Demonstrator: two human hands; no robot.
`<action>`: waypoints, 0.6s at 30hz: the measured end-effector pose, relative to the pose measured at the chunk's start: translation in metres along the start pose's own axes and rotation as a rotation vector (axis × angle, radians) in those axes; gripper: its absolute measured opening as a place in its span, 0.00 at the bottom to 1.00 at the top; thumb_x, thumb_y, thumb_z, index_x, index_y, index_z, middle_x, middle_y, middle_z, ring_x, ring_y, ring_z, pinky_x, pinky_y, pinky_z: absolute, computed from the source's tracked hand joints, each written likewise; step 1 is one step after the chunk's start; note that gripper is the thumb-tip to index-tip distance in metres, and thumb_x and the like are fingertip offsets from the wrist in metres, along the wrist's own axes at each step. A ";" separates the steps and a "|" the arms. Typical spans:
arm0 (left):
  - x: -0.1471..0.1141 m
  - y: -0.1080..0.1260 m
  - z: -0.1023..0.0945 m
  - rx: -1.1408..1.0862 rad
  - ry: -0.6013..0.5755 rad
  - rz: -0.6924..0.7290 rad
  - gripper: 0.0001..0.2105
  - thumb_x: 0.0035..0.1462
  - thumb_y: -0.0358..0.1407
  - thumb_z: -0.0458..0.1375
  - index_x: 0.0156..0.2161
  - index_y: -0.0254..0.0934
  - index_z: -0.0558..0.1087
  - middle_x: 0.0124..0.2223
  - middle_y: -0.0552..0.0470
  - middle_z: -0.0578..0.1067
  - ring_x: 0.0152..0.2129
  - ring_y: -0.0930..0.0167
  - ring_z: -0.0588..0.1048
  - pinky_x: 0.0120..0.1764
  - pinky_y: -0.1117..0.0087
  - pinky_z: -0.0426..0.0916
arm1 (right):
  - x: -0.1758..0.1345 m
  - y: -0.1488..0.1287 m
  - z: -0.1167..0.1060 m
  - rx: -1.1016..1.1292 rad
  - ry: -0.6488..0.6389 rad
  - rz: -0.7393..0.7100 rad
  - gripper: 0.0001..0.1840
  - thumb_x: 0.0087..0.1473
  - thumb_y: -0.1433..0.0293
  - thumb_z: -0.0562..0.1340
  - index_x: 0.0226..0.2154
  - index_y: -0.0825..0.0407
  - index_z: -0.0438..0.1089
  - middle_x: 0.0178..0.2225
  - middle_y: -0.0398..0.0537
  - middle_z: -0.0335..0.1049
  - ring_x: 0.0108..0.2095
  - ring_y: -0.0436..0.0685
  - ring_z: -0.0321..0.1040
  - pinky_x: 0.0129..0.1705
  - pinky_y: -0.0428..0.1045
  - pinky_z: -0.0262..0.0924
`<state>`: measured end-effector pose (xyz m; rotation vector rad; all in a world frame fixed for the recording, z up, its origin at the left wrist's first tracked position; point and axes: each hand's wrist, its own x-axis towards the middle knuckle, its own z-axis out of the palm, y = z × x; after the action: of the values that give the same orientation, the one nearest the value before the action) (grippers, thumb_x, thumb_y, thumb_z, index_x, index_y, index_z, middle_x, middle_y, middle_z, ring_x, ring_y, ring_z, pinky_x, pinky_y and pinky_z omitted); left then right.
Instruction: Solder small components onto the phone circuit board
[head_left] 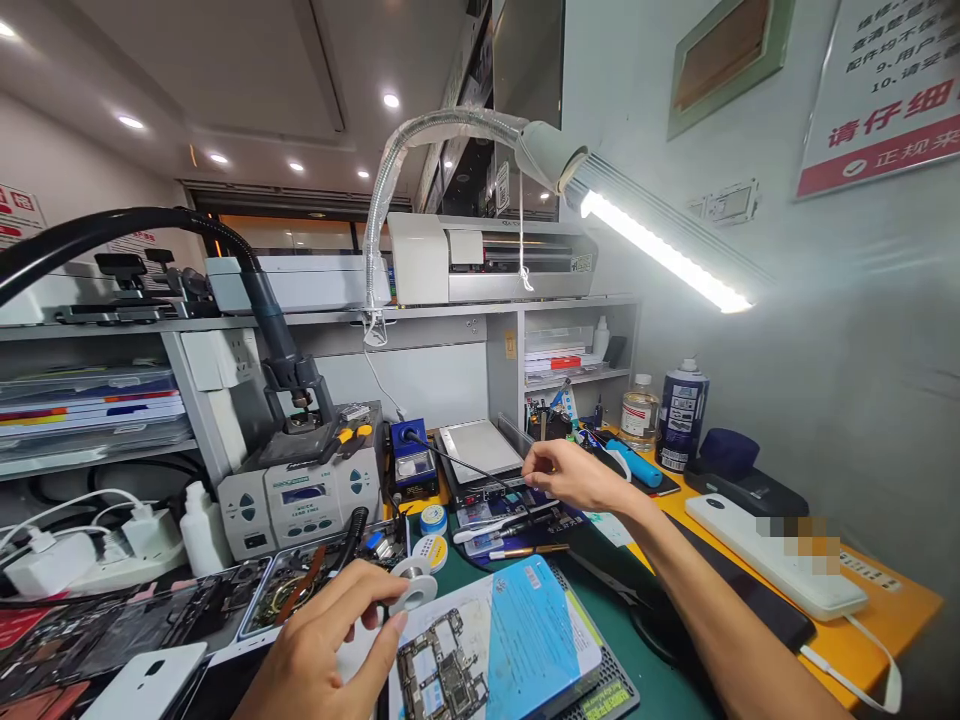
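Note:
My left hand (330, 640) is in the lower middle, its thumb and fingers closed on a small spool of solder wire (412, 587) with pale plastic rims. The spool is just above a blue and white box (534, 625), on which a phone circuit board (442, 668) lies or is printed; I cannot tell which. My right hand (570, 472) is raised farther off, fingertips pinched together in front of a flat heating plate (484, 447). Whatever is between those fingertips is too small to make out. Below it lie a white-handled tool (495, 530) and a thin gold-tipped pen-like tool (532, 551).
A hot-air station (307, 510) and blue soldering station (412, 465) stand at the back left. Two small round tins (431, 550) sit mid-bench. Scissors (607, 580), a white power strip (776, 555) and a spray can (682, 415) are on the right. A bright lamp (660, 250) hangs overhead.

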<state>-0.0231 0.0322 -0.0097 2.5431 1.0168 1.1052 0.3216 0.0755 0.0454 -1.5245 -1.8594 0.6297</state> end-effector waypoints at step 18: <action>0.038 0.050 0.002 0.718 0.477 0.478 0.15 0.60 0.27 0.60 0.52 0.35 0.73 0.33 0.53 0.76 0.28 0.70 0.74 0.33 0.67 0.63 | -0.053 -0.093 0.070 1.014 -0.199 -0.019 0.15 0.46 0.64 0.73 0.30 0.51 0.69 0.13 0.30 0.53 0.13 0.43 0.45 0.15 0.42 0.44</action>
<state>0.0230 0.0203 0.0312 3.2994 1.0779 1.8090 0.2145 0.0066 0.0548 -0.7740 -1.2971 1.4634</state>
